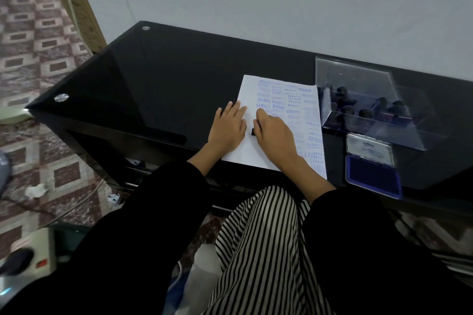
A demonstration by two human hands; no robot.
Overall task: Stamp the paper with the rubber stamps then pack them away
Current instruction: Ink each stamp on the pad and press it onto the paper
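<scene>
Grips rubber stamp (253,131) in curled right hand (274,133), pressed to paper (245,154) (left hand (227,126) flat, steadying it); clear box (358,79) lying rightward, nearer.

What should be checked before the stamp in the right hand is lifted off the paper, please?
1. Paper held down: left hand lies flat on the paper. Ok.
2. Grip: right hand has its fingers curled round the black stamp. Ok.
3. Stamp face fully on the sheet: hidden under the hand. Cannot tell.
4. Bare space for another print: the sheet's left and near parts are unprinted. Ok.
5. Ink pad open, to the right of the sheet. Ok.
6. Free slot in the clear box for packing: other stamps inside, layout unclear. Cannot tell.
</scene>
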